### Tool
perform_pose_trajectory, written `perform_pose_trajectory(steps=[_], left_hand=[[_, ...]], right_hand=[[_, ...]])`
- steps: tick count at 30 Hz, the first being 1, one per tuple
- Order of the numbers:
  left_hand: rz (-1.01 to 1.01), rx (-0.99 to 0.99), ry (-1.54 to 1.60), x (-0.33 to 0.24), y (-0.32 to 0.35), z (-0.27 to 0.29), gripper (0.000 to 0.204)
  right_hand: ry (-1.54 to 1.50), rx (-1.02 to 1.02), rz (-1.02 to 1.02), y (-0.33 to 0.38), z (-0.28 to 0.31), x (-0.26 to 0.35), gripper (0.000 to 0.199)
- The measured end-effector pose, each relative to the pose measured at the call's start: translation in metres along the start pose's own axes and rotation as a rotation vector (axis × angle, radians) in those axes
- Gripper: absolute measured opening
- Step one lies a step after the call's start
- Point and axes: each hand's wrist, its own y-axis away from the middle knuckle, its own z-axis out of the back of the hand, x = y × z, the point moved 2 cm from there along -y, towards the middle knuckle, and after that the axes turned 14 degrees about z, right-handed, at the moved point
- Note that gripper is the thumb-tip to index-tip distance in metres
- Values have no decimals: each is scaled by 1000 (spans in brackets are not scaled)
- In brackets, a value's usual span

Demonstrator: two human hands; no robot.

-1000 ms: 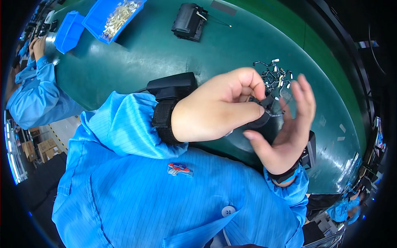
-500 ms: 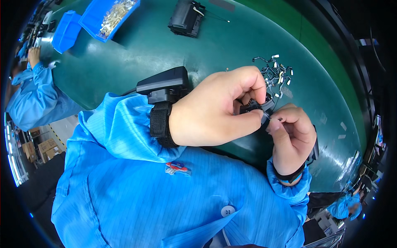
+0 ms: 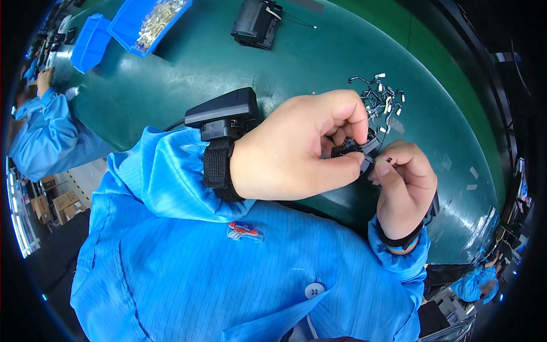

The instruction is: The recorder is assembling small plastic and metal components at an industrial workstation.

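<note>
My left hand point(image 3: 307, 149) reaches across from the left, closed around a small black plastic part point(image 3: 369, 146) between thumb and bent fingers. Much of that part is hidden by the fingers. Just to its right, my right hand point(image 3: 407, 185) is closed in a pinch, with a tiny black piece point(image 3: 389, 161) showing between thumb and forefinger. The fingertips of both hands are very near each other, low over the table. Beyond them lies a loose pile of short black cables point(image 3: 380, 97) with white connector ends.
The green table point(image 3: 171, 97) curves away to the right. A black plastic housing point(image 3: 255, 25) with a thin wire stands at the far side. At the far left are a blue bin point(image 3: 122, 28) of small pale parts and another blue bin point(image 3: 90, 45). A co-worker's blue sleeve point(image 3: 54, 122) is at left.
My right hand has shifted very slightly to the right, and the tiny black piece with it. The left wrist has moved a touch leftward; both grips stay closed.
</note>
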Motion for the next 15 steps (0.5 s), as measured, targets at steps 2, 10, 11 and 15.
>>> perform_pose_trajectory(steps=[2,10,11,15], left_hand=[[8,0,8,0,2,0,24],[-3,82,156,3,-4,0,24],[-3,83,156,4,-4,0,24],[12,128,263,-2,-1,3,24]], right_hand=[[-191,-38,-149,0,-1,-1,10],[-238,-28,-178,1,3,-5,11],[-273,-9,-182,2,3,-6,12],[-64,65,143,-4,0,-12,23]])
